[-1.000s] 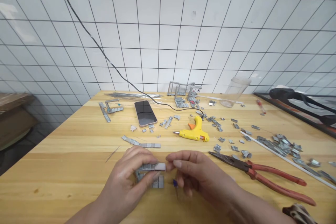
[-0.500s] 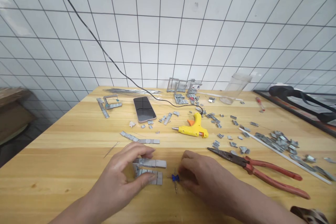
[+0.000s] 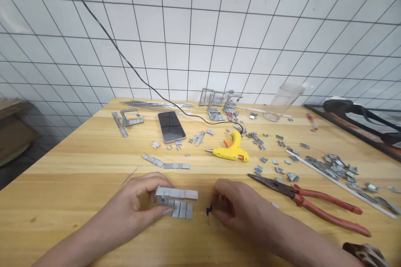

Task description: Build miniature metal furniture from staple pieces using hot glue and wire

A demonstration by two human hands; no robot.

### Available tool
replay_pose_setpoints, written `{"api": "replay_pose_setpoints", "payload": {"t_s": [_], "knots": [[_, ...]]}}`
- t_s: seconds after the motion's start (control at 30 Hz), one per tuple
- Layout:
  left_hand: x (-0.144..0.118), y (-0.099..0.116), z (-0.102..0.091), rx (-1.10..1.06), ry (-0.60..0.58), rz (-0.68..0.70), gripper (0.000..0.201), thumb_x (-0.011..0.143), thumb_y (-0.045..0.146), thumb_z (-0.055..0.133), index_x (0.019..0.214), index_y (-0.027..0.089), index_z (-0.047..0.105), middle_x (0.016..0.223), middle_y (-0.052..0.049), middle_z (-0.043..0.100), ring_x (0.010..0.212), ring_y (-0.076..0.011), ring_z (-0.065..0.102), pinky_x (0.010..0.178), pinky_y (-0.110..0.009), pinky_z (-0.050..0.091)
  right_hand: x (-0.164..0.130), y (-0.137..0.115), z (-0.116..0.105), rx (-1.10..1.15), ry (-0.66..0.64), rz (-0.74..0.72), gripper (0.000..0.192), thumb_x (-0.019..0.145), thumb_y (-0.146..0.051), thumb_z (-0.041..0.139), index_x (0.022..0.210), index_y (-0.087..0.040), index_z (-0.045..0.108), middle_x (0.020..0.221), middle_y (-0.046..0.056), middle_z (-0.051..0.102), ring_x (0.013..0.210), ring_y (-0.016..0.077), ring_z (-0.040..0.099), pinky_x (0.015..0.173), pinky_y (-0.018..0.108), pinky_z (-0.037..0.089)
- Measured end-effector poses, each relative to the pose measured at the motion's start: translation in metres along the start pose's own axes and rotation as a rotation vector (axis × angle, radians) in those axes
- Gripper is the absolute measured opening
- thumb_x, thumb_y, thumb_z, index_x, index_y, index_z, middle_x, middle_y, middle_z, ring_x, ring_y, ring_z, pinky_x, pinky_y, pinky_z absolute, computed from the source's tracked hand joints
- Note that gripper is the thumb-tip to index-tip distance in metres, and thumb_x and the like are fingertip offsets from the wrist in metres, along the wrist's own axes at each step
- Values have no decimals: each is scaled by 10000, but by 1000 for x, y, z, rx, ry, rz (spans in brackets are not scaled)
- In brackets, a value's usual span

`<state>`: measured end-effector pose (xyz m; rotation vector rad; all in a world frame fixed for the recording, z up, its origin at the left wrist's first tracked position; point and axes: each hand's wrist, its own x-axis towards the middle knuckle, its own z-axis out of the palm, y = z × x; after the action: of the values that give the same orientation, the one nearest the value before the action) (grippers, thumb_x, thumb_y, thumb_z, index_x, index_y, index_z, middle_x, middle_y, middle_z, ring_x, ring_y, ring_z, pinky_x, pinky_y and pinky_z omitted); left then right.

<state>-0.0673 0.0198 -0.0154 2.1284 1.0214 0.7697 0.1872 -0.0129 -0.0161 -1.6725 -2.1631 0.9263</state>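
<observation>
My left hand grips a small grey metal assembly, made of strips of joined staple-like blocks, which rests on the wooden table near the front edge. Thumb and fingers pinch its left end. My right hand lies just to the right of it with the fingertips closed on a small blue piece with a thin pin, low against the table top.
Red-handled pliers lie right of my right hand. A yellow glue gun sits behind, its black cable running up the tiled wall. A phone, loose metal strips, scattered metal bits and a clear jar lie further back.
My right hand left the metal assembly's right end, dropped to the table and closed on the blue piece. My left hand lowered the assembly slightly. The camera tilted a little.
</observation>
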Motion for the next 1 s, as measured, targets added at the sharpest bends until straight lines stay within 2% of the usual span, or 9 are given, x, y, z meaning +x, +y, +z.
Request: {"api": "replay_pose_setpoints", "payload": {"t_s": [0.13,0.3,0.43,0.53,0.63,0.7,0.8,0.9,1.0], "knots": [[2,1,0,-51,-18,-38,83,792,228,658,848,227,720,856,-28,733,760,-204,691,597,-229,554,-1,3,3,140,-42,28,144,687,-106,534,751,-195,627,622,-45,608,543,95,504,484,195,353],[2,0,1,-99,-43,-70,101,825,277,635,813,219,717,818,-31,725,750,-205,683,590,-237,547,2,7,7,251,-54,15,138,705,-94,525,749,-189,614,660,-44,615,592,91,514,520,187,389],[1,-2,3,-115,-41,-91,107,823,290,638,835,224,721,838,-30,723,751,-201,680,567,-226,540,6,9,6,189,20,27,113,718,-138,568,808,-188,614,652,-33,592,563,107,498,511,217,377],[1,-3,3,-109,-45,-102,102,817,282,644,837,221,723,844,-35,722,756,-203,682,580,-231,550,7,7,5,112,71,-10,187,725,-161,600,908,-185,633,743,-5,593,614,127,508,563,246,387],[0,-3,3,-113,-33,-111,87,796,272,659,819,221,725,851,-39,728,733,-204,687,574,-237,559,7,1,6,58,46,-79,200,736,-141,583,909,-201,662,857,16,593,671,132,528,616,252,396],[-1,-5,4,-103,-33,-132,87,783,261,667,837,226,726,862,-37,734,718,-205,691,558,-238,562,7,-3,7,26,27,-97,240,737,-133,570,941,-210,672,855,15,583,680,139,537,618,255,389],[-2,-9,3,-42,10,-128,164,749,257,696,911,245,720,912,-36,736,703,-200,694,561,-241,572,9,-5,8,-9,12,-105,290,737,-141,565,997,-221,668,836,10,569,691,152,545,625,262,381],[-4,-10,-6,100,92,-23,346,688,294,765,1025,280,690,956,-23,733,668,-178,681,592,-239,583,11,-4,9,-23,6,-121,239,730,-140,563,923,-233,669,823,-3,564,686,142,538,624,253,370],[-17,-5,-20,301,180,84,506,678,390,786,1150,302,625,920,-9,728,629,-165,651,578,-240,576,12,-1,10,-14,27,-102,220,701,-124,569,876,-231,649,821,-13,585,687,134,535,614,243,364]]}}
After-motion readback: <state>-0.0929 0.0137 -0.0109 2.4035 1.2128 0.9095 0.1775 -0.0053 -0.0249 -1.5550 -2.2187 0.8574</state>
